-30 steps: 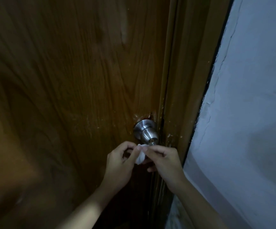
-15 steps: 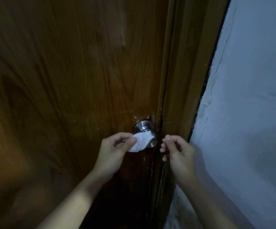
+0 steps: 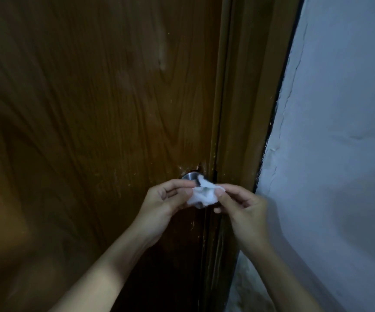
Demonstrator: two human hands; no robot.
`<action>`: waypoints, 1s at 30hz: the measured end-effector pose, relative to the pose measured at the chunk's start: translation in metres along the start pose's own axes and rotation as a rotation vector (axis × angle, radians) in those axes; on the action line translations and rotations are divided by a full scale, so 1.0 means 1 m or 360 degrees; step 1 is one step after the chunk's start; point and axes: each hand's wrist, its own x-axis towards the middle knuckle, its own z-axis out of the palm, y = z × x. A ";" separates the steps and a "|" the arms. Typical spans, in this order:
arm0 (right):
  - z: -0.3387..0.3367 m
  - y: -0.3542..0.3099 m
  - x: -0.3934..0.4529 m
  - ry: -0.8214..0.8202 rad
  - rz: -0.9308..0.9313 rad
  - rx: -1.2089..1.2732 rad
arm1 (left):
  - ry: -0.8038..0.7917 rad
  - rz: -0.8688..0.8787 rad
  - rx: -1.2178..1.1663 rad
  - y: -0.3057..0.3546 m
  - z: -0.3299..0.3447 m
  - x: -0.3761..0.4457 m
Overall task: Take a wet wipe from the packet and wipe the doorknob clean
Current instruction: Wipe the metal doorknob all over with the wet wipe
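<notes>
A brown wooden door (image 3: 96, 122) fills the left and middle of the view, its grain running in long vertical sweeps and its surface flecked with small pale marks near the latch edge. To its right runs the door frame (image 3: 247, 104), the same brown, a dark seam parting the two. Farther right stands a pale blue-grey wall (image 3: 343, 136), its plaster cracked and ragged along the line where it meets the frame.

Two bare forearms come up from the near bottom edge and meet low in the middle. The left hand (image 3: 162, 204) is curled, thumb and forefinger pinching the left edge of the wet wipe (image 3: 204, 194). The right hand (image 3: 243, 209) is curled too, its thumb and forefinger nipping the right edge — the other fingers folded in toward the palm. Both hands hold the same piece, stretched a little between them.

The wet wipe is white and crumpled, bunched in front of the doorknob (image 3: 191, 176). Only the top left arc of the knob shows, a strip of brushed silver metal above the left hand's knuckles; the rest is hidden behind the wipe and fingers. Whether the wipe is pressed against the metal or held just clear of it cannot be told from this angle — they overlap in the view.
</notes>
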 end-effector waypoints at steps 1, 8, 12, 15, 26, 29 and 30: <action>-0.001 0.001 0.002 0.0102 0.0014 0.0012 | 0.0085 0.0011 -0.0046 0.000 -0.001 0.001; 0.008 0.001 0.017 0.0368 -0.0187 -0.0193 | 0.0499 0.0175 -0.0228 -0.003 0.000 0.008; 0.009 0.015 0.022 0.0098 -0.0466 -0.1073 | 0.0621 0.0606 0.0946 -0.013 -0.006 0.005; 0.009 0.031 0.016 -0.0113 -0.0353 -0.1464 | 0.0372 0.0696 0.1401 -0.024 -0.007 0.002; -0.009 0.055 0.004 -0.0335 -0.0083 -0.1618 | 0.0288 0.0781 0.1528 -0.049 -0.003 -0.002; -0.014 0.065 0.003 -0.0560 0.0002 -0.1813 | 0.0177 0.0620 0.1700 -0.075 -0.016 -0.010; -0.015 0.066 -0.001 -0.0590 -0.0012 -0.1800 | 0.0181 0.0573 0.1713 -0.081 -0.020 -0.014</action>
